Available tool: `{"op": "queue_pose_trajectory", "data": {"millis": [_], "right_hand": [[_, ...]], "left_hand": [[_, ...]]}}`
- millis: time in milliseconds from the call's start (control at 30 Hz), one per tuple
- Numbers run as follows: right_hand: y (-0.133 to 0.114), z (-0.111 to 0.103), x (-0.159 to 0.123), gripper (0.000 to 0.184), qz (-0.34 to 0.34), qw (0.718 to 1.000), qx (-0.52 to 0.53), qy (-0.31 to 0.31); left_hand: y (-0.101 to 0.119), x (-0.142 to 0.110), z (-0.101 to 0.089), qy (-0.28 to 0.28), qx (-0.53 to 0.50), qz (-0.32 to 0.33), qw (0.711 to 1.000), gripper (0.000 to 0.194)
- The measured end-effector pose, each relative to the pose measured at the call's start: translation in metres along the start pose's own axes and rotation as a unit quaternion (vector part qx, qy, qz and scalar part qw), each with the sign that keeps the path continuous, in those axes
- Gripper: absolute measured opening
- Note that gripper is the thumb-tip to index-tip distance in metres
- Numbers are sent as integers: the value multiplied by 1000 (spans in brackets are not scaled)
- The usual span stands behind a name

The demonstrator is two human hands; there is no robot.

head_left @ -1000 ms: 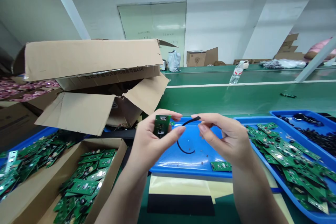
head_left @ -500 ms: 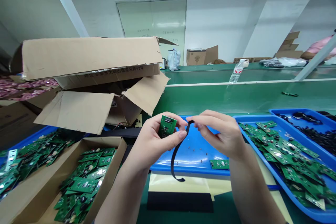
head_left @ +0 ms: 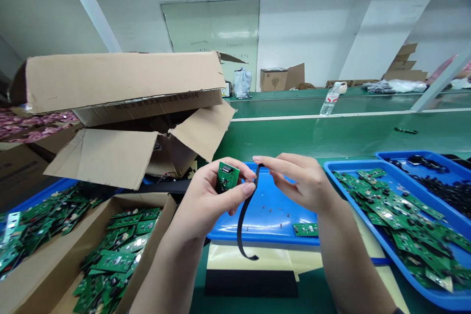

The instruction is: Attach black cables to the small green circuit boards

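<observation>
My left hand [head_left: 211, 191] is closed around a small green circuit board [head_left: 226, 176], whose face with a dark connector is turned up. Between its thumb and fingers it also pinches a thin flat black strip [head_left: 240, 230], like a flat cable, which curves down with its lower end hanging free. The fingers of my right hand [head_left: 303, 179] are at the strip's upper end, index finger stretched along its top; the exact grip there is partly hidden. Below both hands is a blue tray [head_left: 257, 225] with one green board [head_left: 305, 229] and several tiny bits.
At right, a blue tray [head_left: 408, 274] holds piled green boards; another [head_left: 380, 155] has black cables. A cardboard box [head_left: 47, 260] of boards stands at left, below open cartons [head_left: 121, 78]. A water bottle [head_left: 330, 100] stands behind on the green bench [head_left: 287, 135].
Both hands have shifted slightly left with the board and strip. My right index finger now reaches past the strip's upper end, which points more upright than before.
</observation>
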State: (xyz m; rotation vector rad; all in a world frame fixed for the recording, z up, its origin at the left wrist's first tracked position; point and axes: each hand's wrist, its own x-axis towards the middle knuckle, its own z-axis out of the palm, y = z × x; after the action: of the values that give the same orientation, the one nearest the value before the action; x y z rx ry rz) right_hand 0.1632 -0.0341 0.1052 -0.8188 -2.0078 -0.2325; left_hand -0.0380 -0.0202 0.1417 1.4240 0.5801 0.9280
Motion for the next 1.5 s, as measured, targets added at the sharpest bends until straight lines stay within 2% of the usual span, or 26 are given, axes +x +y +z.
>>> {"op": "queue_pose_trajectory", "data": {"millis": [233, 467, 667, 833, 933, 1000, 1133, 1267, 1367, 1500], "right_hand": [[5, 3, -3, 46, 21, 999, -13, -41], [3, 4, -2, 43, 30, 998, -31, -42], [-4, 4, -2, 42, 59, 997, -47, -32], [-6, 6, -3, 45, 88, 995, -23, -52], [0, 6, -3, 53, 142, 989, -18, -26], [2, 6, -3, 53, 182, 983, -7, -2], [-10, 8, 2, 24, 189, 971, 140, 53], [-28, 16, 7, 10, 191, 931, 285, 124], [-33, 22, 7, 2, 195, 921, 303, 145], [-31, 26, 8, 7, 199, 929, 257, 175]], "left_hand": [[-2, -2, -2, -1, 1, 8, 1000, 13], [-2, -1, -1, 8, 6, 10, 1000, 14], [-3, 0, -1, 42, 21, 35, 998, 12], [-2, -4, -1, 27, 24, 34, 999, 9], [1, -9, 0, 9, 32, 29, 999, 10], [3, -10, 1, 22, 43, 34, 998, 10], [0, -6, 3, 86, 55, 69, 992, 9], [-5, -1, 4, 78, 58, 66, 993, 11], [-6, 0, 7, 70, 63, 50, 994, 12], [-6, -1, 10, 49, 75, 26, 996, 17]]}}
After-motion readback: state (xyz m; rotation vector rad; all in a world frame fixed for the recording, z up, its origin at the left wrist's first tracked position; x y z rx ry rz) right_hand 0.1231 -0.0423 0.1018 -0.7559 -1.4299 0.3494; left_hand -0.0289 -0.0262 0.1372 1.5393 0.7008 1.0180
